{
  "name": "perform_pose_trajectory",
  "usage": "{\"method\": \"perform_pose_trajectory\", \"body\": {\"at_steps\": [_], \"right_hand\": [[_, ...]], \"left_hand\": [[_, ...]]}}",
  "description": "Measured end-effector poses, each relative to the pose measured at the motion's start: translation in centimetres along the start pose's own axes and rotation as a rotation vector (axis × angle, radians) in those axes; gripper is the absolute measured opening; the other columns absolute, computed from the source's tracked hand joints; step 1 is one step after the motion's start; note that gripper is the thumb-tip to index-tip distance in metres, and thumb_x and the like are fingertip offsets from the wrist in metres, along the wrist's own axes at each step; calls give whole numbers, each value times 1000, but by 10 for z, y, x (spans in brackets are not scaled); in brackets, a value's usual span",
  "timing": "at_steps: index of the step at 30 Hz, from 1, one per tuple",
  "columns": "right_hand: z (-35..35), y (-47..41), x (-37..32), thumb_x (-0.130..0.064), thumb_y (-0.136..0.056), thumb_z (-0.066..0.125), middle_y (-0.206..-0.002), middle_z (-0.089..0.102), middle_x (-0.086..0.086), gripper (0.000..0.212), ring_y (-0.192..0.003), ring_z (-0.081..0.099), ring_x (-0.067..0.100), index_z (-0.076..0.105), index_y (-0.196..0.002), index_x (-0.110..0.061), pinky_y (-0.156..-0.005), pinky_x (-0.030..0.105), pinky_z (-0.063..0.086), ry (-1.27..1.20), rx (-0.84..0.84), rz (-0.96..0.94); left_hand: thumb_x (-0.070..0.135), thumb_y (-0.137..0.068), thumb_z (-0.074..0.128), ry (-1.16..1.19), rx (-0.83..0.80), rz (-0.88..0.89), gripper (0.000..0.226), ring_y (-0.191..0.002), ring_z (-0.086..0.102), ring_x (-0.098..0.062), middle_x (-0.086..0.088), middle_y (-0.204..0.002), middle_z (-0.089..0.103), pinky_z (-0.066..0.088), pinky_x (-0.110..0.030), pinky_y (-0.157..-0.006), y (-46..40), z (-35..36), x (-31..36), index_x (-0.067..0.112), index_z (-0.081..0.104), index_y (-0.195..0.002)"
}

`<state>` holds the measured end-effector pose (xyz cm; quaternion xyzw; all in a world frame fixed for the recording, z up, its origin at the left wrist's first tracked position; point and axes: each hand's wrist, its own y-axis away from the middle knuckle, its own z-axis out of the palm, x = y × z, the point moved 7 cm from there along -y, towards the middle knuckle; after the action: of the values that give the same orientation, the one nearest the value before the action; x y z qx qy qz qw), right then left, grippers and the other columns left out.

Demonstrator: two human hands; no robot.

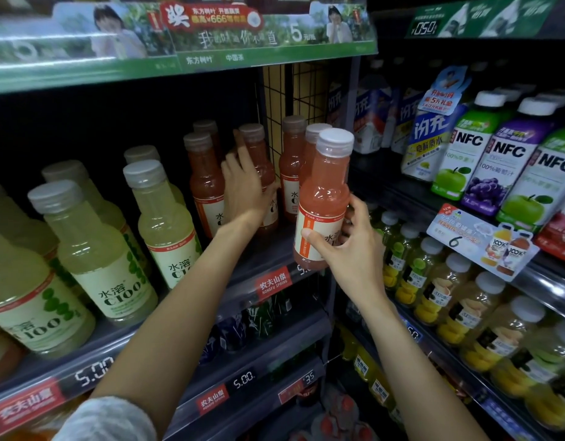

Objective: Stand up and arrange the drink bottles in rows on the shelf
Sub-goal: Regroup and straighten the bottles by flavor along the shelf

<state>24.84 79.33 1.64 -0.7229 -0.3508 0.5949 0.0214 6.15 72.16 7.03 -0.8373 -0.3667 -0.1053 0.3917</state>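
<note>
My right hand (348,249) grips a pink-orange drink bottle (324,192) with a white cap, upright, just in front of the shelf edge (274,281). My left hand (243,186) reaches into the shelf and wraps around another pink bottle (258,154) standing among several pink bottles (204,183). More pink bottles (292,160) stand at the right by a wire divider. Several pale yellow-green bottles (93,243) stand upright in rows on the left of the same shelf.
A wire grid divider (293,90) closes the shelf's right end. Beyond it stand white cartons and NFC juice bottles (503,160), with yellow fruit drinks (449,291) below. An upper shelf with a green banner (185,58) overhangs. Lower shelves hold dark bottles (258,316).
</note>
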Motion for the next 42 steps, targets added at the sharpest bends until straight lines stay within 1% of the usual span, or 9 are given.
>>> {"method": "perform_pose_trajectory", "body": {"at_steps": [8,13,18,22,24,27,32,37,42], "right_hand": [[22,-5,-11,-38,-69,80,-113,62,-10,73,-100,63,10,43,-130,-24,-88,37,54,-3,29,-17],[41,-12,-21,-41,-70,79,-120,63,-2,77,-105,62,15,39,-133,-22,-88,35,52,49,32,-43],[58,-20,-22,-38,-75,77,-122,62,3,77,-107,61,20,36,-136,-16,-85,28,46,122,5,-85],[71,-21,-19,-41,-78,74,-123,61,5,75,-108,60,23,37,-137,-13,-86,34,48,249,-25,-108],[73,-23,-18,-44,-79,71,-123,60,4,74,-108,60,24,36,-138,-14,-84,34,48,301,-33,-111],[71,-26,-17,-45,-80,70,-126,59,2,75,-111,59,22,35,-139,-16,-85,34,47,322,-56,-111],[71,-24,-18,-46,-78,72,-123,60,3,76,-110,60,22,35,-138,-17,-86,36,48,321,-72,-112],[70,-20,-20,-44,-78,72,-119,62,4,77,-105,61,23,34,-138,-15,-83,34,47,305,-46,-115],[71,-20,-18,-44,-81,69,-126,59,4,79,-110,60,23,28,-143,-16,-86,35,47,321,-91,-124]], "left_hand": [[14,-78,78,73,-111,-14,94,-127,46,-32,-15,-138,44,38,-39,-103,-4,-10,-4,11,17,-150],[16,-80,76,104,-144,-11,91,-127,45,-31,-15,-138,43,38,-39,-103,-7,-10,-10,10,18,-150],[35,-101,44,604,-209,-170,65,-142,30,-20,-5,-156,29,26,-38,-116,-3,-13,-16,19,8,-154],[67,-89,33,861,-190,-382,71,-140,33,-21,1,-155,31,25,-49,-115,5,-7,-23,33,22,-150],[68,-86,34,897,-191,-336,72,-137,38,-19,2,-151,38,30,-50,-113,7,-6,-21,32,29,-148],[50,-99,36,905,-163,-259,53,-135,40,-17,0,-151,38,32,-47,-113,7,-5,-19,30,28,-148],[59,-85,43,894,-152,-228,68,-133,42,-16,-1,-149,40,35,-46,-112,6,-2,-17,32,29,-146],[58,-80,58,942,-173,-173,85,-130,43,-12,2,-145,39,38,-38,-110,9,-2,-11,26,17,-148],[62,-66,71,800,-192,-114,104,-136,35,-13,-2,-151,29,35,-40,-112,11,-1,-10,32,10,-145]]}}
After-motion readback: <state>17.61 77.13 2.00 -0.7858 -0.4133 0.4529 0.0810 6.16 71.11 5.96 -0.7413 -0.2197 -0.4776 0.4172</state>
